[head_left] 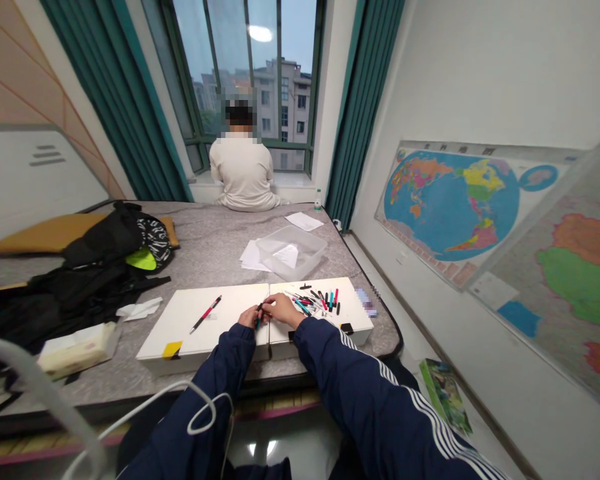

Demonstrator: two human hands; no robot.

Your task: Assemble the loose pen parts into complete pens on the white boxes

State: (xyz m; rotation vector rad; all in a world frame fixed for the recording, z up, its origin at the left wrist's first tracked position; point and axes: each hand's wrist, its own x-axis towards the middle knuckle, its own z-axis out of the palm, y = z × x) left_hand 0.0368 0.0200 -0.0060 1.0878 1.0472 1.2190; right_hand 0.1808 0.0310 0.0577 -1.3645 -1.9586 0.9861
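Teal and black show on the slim pen piece (pixel 258 323) in the left hand (pixel 249 316), whose fingers are closed around it just above the inner edge of the left white box (pixel 173 319). The right hand (pixel 283 309) meets it from the other side, fingertips at the upper end; whether they pinch it or merely steady it, I cannot tell, as the fingers overlap there.

Right of the grip, loose pen parts (pixel 337 297) lie scattered on the right white box (pixel 357 312), the nearest just beside the right hand. Left of the grip and well apart from it, a red-and-black pen (pixel 206 315) lies alone. Beyond the grip sits a clear plastic tub (pixel 307 257).

The likeliest trouble is a drop: the piece is thin, and a twist or push with unaligned fingertips could make it slip. The dark seam (pixel 269 350) between the boxes runs directly below the grip, so a small part could fall in. A sideways sweep of the right wrist could roll parts off, and the white cable (pixel 200 427) near the left sleeve (pixel 190 400) could snag if that arm draws back.
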